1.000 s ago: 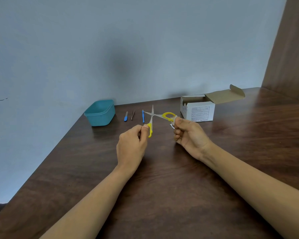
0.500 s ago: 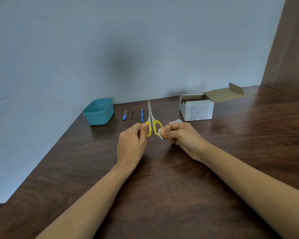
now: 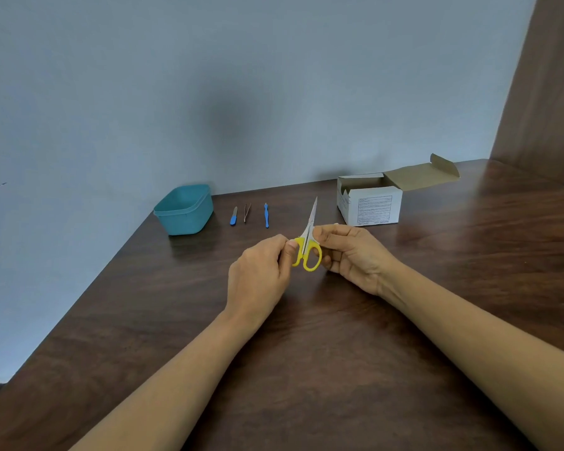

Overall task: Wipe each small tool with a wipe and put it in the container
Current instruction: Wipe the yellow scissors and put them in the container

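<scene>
Yellow-handled scissors [image 3: 309, 242] are held above the table, blades together and pointing away toward the wall. My left hand [image 3: 261, 271] pinches the left handle loop. My right hand [image 3: 355, 255] grips the scissors near the pivot and right loop; the wipe is hidden in its fingers. The teal container [image 3: 184, 211] stands at the back left. Beside it lie a blue-handled file [image 3: 233, 217], tweezers [image 3: 247, 212] and a thin blue tool [image 3: 266, 215].
An open white cardboard box [image 3: 372, 203] with its flap folded back stands at the back right. The dark wooden table [image 3: 306, 353] meets a grey wall at the back and along the left edge. A wooden panel [image 3: 547, 92] rises at the right.
The scissors were spread open a second ago; now the blades are together. My right hand has come left against the handles, and the white wipe seen earlier is out of sight.
</scene>
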{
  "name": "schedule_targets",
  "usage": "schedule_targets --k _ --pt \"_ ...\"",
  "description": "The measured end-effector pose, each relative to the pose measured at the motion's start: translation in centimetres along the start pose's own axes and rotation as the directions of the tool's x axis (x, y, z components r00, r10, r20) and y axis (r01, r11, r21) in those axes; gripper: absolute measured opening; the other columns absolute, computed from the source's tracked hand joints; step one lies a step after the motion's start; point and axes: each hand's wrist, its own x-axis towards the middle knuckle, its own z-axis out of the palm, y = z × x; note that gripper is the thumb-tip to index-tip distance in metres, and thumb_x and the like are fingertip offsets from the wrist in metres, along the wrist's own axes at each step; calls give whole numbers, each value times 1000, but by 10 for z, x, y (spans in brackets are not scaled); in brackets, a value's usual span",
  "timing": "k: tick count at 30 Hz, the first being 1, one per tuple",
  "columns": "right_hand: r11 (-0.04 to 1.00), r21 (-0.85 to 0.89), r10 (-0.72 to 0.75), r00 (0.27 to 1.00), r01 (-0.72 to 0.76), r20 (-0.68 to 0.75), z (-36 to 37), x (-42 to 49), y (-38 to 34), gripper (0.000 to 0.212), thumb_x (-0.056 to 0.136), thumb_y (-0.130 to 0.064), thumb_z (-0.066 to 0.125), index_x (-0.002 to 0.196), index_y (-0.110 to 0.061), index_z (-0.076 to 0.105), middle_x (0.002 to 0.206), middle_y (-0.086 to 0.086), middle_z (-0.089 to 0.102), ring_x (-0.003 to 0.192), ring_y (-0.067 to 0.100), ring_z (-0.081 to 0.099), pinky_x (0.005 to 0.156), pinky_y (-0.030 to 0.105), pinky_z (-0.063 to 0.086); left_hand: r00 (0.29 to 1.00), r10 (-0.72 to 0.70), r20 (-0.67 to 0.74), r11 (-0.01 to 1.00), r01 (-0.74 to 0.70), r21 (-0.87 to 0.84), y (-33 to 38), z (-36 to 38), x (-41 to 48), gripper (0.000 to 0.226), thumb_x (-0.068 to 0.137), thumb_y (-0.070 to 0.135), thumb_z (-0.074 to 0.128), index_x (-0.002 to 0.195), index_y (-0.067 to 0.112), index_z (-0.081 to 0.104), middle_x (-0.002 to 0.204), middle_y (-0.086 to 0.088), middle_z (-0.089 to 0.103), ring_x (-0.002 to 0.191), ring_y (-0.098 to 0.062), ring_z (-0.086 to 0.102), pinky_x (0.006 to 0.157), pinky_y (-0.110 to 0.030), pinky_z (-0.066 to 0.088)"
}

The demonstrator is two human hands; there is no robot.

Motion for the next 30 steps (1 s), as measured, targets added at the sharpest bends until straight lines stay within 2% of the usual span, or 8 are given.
schedule_targets --k 6,10,14,17,21,26,30 --pt "999 -39 7 1000 -6 19 1 2 3 10 80 -12 69 87 -6 72 72 4 65 58 6 56 54 14 45 998 -51 -36 998 53 32 -3 -3 2 37 100 40 42 74 18 56 66 4 53 62 -14 50 49 -32 38" --pt "999 7 -48 999 48 -17 2 2 6 12 77 -11 70 88 -4 70 73 5 66 59 7 54 54 14 44 1000 25 -15 1000 -25 5 -2 -2 2 36 100 36 43 69 19 50 59 7 44 56 -12 45 47 -25 30" --pt "988 63 -133 988 138 -81 4 2 9 14 79 -7 69 92 -2 67 75 7 71 56 8 59 54 16 46 995 94 34 996 -94 -2 -1 2 2 39 99 40 38 69 19 52 60 8 48 56 -13 48 48 -33 39" --pt "988 24 -151 984 154 -96 5 2 10 16 80 -4 70 95 -2 65 76 5 72 60 7 61 56 16 45 996 86 9 994 -86 68 1 0 1 35 99 36 43 69 20 50 61 8 49 56 -13 48 46 -26 31" --pt "990 -93 -110 992 104 -58 6 3 8 20 76 0 73 93 -7 64 80 6 71 68 9 58 62 19 40 997 61 -39 991 -56 125 -1 -4 1 31 98 30 49 69 21 49 61 7 50 54 -10 46 44 -19 22" --pt "993 -23 -116 988 114 -100 6 4 9 24 74 4 73 86 -11 59 76 6 67 66 12 55 61 20 39 994 110 24 994 -109 -15 -2 -1 4 35 96 37 40 71 17 54 62 6 52 57 -13 49 49 -33 40" --pt "989 70 -119 980 131 -157 8 4 11 34 63 -6 81 83 -15 54 72 4 64 70 18 50 64 25 37 989 140 50 988 -137 -65 -2 0 4 41 94 43 33 70 15 53 61 5 51 57 -13 48 51 -37 42"
